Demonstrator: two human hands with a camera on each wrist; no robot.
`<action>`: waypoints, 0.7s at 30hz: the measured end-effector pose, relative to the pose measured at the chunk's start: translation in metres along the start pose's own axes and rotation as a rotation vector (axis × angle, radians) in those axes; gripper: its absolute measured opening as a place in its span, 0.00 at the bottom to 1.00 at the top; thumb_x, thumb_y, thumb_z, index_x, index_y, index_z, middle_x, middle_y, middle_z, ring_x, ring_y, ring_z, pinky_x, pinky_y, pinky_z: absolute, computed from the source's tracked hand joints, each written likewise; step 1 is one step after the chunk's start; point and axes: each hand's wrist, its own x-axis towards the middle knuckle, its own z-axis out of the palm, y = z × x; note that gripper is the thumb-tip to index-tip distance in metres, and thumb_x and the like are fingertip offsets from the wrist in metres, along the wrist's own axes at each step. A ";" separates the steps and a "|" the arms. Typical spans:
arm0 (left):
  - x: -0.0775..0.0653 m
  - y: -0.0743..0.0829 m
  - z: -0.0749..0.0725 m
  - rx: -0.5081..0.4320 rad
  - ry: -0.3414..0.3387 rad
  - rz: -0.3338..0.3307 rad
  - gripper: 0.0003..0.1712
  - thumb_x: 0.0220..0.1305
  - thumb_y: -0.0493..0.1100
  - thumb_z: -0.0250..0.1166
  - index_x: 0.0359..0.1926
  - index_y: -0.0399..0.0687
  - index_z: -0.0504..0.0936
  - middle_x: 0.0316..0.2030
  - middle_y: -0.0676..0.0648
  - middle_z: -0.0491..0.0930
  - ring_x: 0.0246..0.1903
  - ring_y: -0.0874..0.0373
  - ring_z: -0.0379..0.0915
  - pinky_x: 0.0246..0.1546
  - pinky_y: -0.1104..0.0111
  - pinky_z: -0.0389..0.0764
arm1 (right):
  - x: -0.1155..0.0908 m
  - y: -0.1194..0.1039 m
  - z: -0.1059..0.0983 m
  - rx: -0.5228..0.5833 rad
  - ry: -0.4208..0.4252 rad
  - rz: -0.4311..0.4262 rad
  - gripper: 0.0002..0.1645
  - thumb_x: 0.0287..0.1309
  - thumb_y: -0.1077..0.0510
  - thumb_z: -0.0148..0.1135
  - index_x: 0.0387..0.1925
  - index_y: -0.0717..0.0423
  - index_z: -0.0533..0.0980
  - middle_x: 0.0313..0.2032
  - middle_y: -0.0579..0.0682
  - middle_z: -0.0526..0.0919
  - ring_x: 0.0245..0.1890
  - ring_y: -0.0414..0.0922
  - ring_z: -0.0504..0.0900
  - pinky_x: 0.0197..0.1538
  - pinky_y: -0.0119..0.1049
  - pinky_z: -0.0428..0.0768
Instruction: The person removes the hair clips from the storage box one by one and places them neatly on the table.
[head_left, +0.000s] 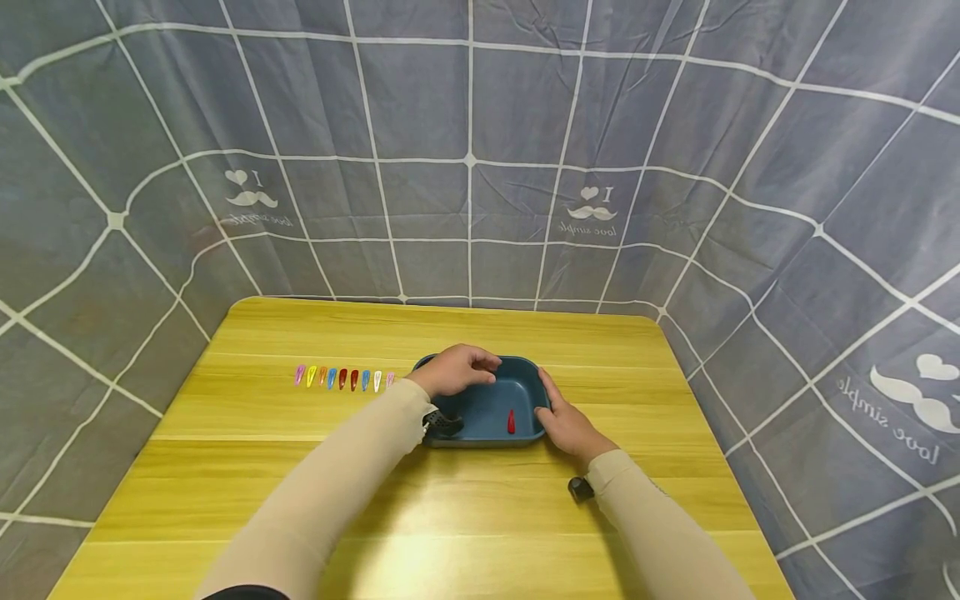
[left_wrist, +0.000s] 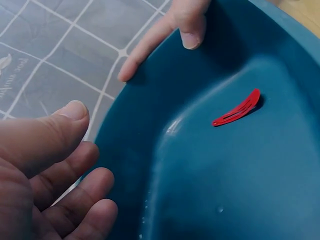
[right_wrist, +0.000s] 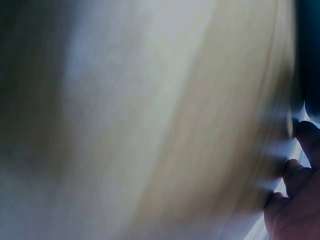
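Observation:
A blue plastic basin sits on the wooden table, one red snap hair clip lying on its floor. My right hand grips the basin's right end, the thumb over the rim on the inside and the fingers along the outside. Above the basin's left part hovers my left hand, its fingers loosely bent with nothing between them. The left wrist view shows these fingers beside the basin wall, apart from the red clip. In the right wrist view, only the fingers at the basin's side show; the rest is blurred tabletop.
Left of the basin, several snap hair clips in pink, yellow, orange, blue, red and white lie in a row on the table. A grey checked curtain hangs behind the table and along both sides.

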 end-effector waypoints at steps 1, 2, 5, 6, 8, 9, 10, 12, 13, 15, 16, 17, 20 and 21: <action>0.002 -0.001 0.002 0.001 -0.005 0.000 0.25 0.76 0.43 0.65 0.69 0.39 0.79 0.66 0.40 0.81 0.67 0.46 0.77 0.68 0.54 0.78 | 0.000 0.000 0.000 0.000 -0.001 0.002 0.44 0.79 0.46 0.44 0.85 0.28 0.37 0.78 0.61 0.65 0.73 0.67 0.71 0.73 0.67 0.68; 0.003 -0.001 0.003 0.004 -0.005 -0.003 0.25 0.76 0.43 0.65 0.69 0.39 0.79 0.66 0.41 0.81 0.67 0.46 0.77 0.68 0.54 0.78 | 0.000 0.000 0.000 0.000 -0.001 0.004 0.44 0.79 0.46 0.44 0.85 0.27 0.37 0.78 0.61 0.65 0.73 0.67 0.71 0.73 0.67 0.67; 0.007 -0.004 0.007 0.016 -0.006 -0.007 0.24 0.76 0.43 0.65 0.68 0.41 0.80 0.66 0.43 0.82 0.67 0.47 0.77 0.68 0.55 0.78 | 0.000 -0.001 0.000 0.001 0.000 0.010 0.44 0.78 0.46 0.44 0.85 0.25 0.37 0.78 0.61 0.65 0.74 0.67 0.70 0.74 0.67 0.67; 0.009 -0.005 0.008 0.016 -0.007 -0.007 0.24 0.76 0.43 0.65 0.68 0.42 0.81 0.66 0.43 0.82 0.67 0.47 0.77 0.68 0.55 0.78 | 0.000 -0.001 0.000 0.000 -0.001 0.011 0.44 0.78 0.46 0.44 0.85 0.25 0.37 0.79 0.61 0.64 0.74 0.67 0.70 0.74 0.67 0.66; 0.012 -0.007 0.010 0.018 -0.009 -0.012 0.23 0.76 0.43 0.65 0.68 0.42 0.81 0.66 0.43 0.82 0.67 0.47 0.77 0.68 0.55 0.78 | 0.000 -0.001 0.000 -0.001 -0.002 0.013 0.44 0.78 0.46 0.44 0.85 0.25 0.37 0.79 0.61 0.64 0.74 0.67 0.70 0.74 0.67 0.66; 0.013 -0.007 0.011 0.016 -0.014 -0.013 0.24 0.76 0.43 0.65 0.68 0.42 0.81 0.66 0.43 0.82 0.67 0.46 0.77 0.68 0.54 0.78 | 0.001 -0.001 0.000 -0.001 -0.003 0.015 0.44 0.79 0.46 0.44 0.85 0.25 0.37 0.79 0.61 0.64 0.74 0.67 0.70 0.74 0.67 0.66; 0.015 -0.008 0.012 0.017 -0.018 -0.013 0.24 0.76 0.43 0.66 0.68 0.42 0.80 0.66 0.43 0.82 0.67 0.47 0.78 0.68 0.54 0.78 | 0.001 0.000 0.000 0.002 -0.004 0.015 0.44 0.79 0.46 0.44 0.85 0.26 0.37 0.79 0.61 0.64 0.74 0.67 0.69 0.74 0.67 0.66; 0.018 -0.009 0.014 0.025 -0.024 -0.013 0.24 0.76 0.43 0.66 0.68 0.42 0.80 0.65 0.43 0.82 0.66 0.47 0.78 0.68 0.54 0.78 | 0.001 0.000 0.001 0.000 -0.002 0.017 0.44 0.79 0.46 0.44 0.85 0.26 0.37 0.79 0.61 0.64 0.74 0.67 0.69 0.74 0.68 0.65; 0.020 -0.010 0.015 0.029 -0.029 -0.014 0.24 0.76 0.42 0.65 0.68 0.42 0.80 0.65 0.42 0.83 0.66 0.47 0.78 0.68 0.54 0.78 | 0.002 0.001 0.001 0.000 -0.002 0.019 0.44 0.79 0.46 0.44 0.85 0.26 0.37 0.79 0.61 0.64 0.74 0.67 0.70 0.74 0.68 0.65; 0.023 -0.010 0.017 0.032 -0.039 -0.020 0.24 0.76 0.43 0.65 0.69 0.42 0.80 0.64 0.43 0.83 0.66 0.47 0.79 0.68 0.54 0.78 | 0.002 0.002 0.001 -0.003 0.000 0.020 0.44 0.79 0.46 0.44 0.85 0.26 0.37 0.79 0.61 0.64 0.74 0.67 0.70 0.74 0.68 0.66; 0.024 -0.010 0.018 0.036 -0.043 -0.024 0.24 0.76 0.43 0.65 0.69 0.43 0.80 0.64 0.43 0.83 0.66 0.47 0.79 0.68 0.54 0.78 | 0.002 0.002 0.001 -0.004 0.000 0.021 0.44 0.79 0.46 0.44 0.85 0.26 0.37 0.79 0.61 0.64 0.74 0.67 0.70 0.74 0.68 0.65; 0.025 -0.011 0.019 0.040 -0.047 -0.030 0.24 0.76 0.43 0.65 0.69 0.43 0.80 0.64 0.44 0.83 0.66 0.47 0.78 0.68 0.54 0.78 | 0.002 0.002 0.001 -0.007 0.000 0.022 0.44 0.79 0.46 0.44 0.85 0.25 0.37 0.79 0.61 0.64 0.74 0.67 0.70 0.74 0.68 0.65; 0.027 -0.011 0.023 0.043 -0.058 -0.048 0.24 0.76 0.44 0.65 0.69 0.45 0.80 0.65 0.45 0.83 0.67 0.48 0.78 0.68 0.54 0.78 | 0.003 0.003 0.002 -0.004 -0.003 0.018 0.44 0.79 0.46 0.44 0.85 0.25 0.36 0.79 0.61 0.63 0.74 0.67 0.69 0.75 0.68 0.65; 0.029 -0.012 0.024 0.048 -0.060 -0.053 0.24 0.76 0.44 0.65 0.69 0.46 0.81 0.65 0.46 0.83 0.67 0.48 0.78 0.68 0.54 0.78 | 0.003 0.003 0.002 -0.002 -0.003 0.017 0.44 0.79 0.46 0.44 0.85 0.25 0.36 0.79 0.60 0.63 0.75 0.67 0.69 0.75 0.68 0.65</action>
